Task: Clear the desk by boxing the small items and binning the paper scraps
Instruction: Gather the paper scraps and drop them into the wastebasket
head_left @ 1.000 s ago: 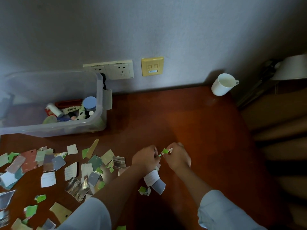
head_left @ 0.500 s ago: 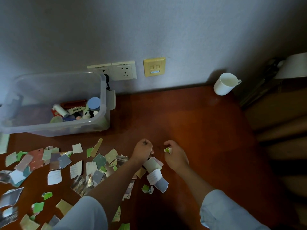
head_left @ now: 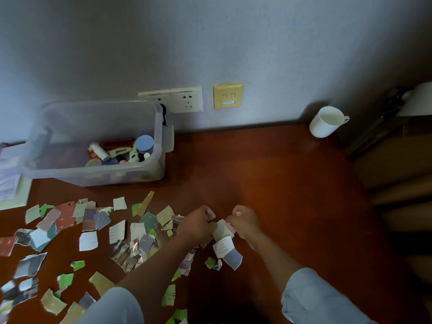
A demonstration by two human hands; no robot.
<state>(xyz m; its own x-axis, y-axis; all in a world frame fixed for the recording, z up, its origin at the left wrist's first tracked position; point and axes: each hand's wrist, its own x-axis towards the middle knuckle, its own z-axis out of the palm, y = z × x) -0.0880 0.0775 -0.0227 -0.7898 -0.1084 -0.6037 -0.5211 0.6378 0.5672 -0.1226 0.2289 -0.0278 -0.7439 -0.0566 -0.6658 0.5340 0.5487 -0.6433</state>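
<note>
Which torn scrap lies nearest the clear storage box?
The narrow tan strip, slanting up toward the clear storage box; it is longer and thinner than the squarish scraps around it.

A clear plastic box [head_left: 149, 169] stands open at the tabletop's [head_left: 268, 183] back left. Small items [head_left: 121, 152] are heaped in its right end, among them a blue-lidded jar, a white tube and a red case. Torn paper scraps [head_left: 88, 240] in green, white, grey and pink lie scattered flat in front of the box. A few overlap in a bunch at mid-front.
</note>
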